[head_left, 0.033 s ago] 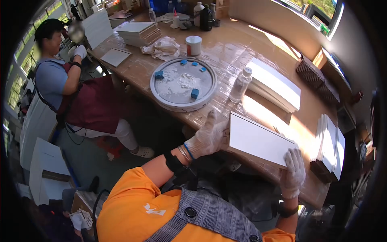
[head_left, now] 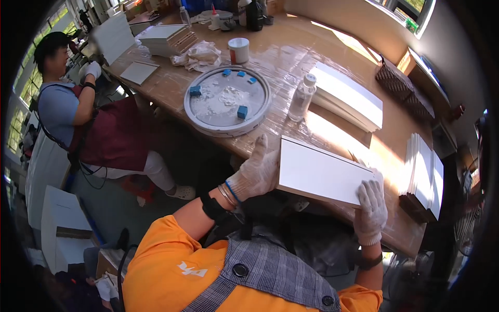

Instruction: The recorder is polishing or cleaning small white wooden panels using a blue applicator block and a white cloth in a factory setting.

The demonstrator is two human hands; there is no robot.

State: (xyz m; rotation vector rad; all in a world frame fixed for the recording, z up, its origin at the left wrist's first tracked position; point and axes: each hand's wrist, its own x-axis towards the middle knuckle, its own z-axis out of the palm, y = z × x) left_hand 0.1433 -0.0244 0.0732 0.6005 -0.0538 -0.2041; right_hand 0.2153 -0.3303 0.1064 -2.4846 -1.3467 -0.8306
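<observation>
A white rectangular panel (head_left: 323, 173) is held between my two gloved hands over the front edge of the table, its broad face turned up. My left hand (head_left: 258, 169) grips its left end, thumb pointing up and the other fingers partly hidden by the panel. At the other end, my right hand (head_left: 371, 200) has its fingers folded over the near right corner. Just beyond the panel, a clear plastic bottle (head_left: 300, 101) stands upright. Left of that sits a round grey tray (head_left: 195, 115) with white powder and several blue blocks (head_left: 242, 112) on it.
Stacked white panels (head_left: 348, 96) lie behind the bottle, with another stack (head_left: 423, 174) at the table's right end. A white tub (head_left: 238, 50), a crumpled cloth (head_left: 200, 56) and more panels (head_left: 166, 39) stand farther back. A person in a maroon apron (head_left: 112, 135) sits at the left.
The whole view has shifted slightly. The panel, still between both my hands, sits a little farther left relative to the table. The seated person's gloved hand has moved slightly.
</observation>
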